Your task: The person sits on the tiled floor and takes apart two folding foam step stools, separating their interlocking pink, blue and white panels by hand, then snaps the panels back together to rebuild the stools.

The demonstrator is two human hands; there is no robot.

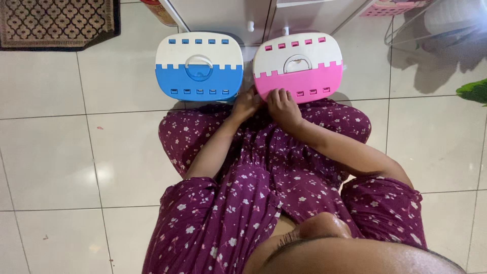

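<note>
Both hands are working at the near edge of the pink and white case (298, 66), standing on the floor (50, 152) beside a blue and white case (199, 66). The left hand (247, 103) is pinching its near corner; the right hand (284, 107) is pressing fingertips on the pink half (steady, even pressure would suit). Glossy white tiles are reflecting light; a patterned rug (56, 23) is lying at the far left corner.

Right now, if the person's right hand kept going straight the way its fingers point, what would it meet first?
The right hand already rests against the near edge of the pink-and-white plastic folding stool, so it would press into that stool at once.
</note>
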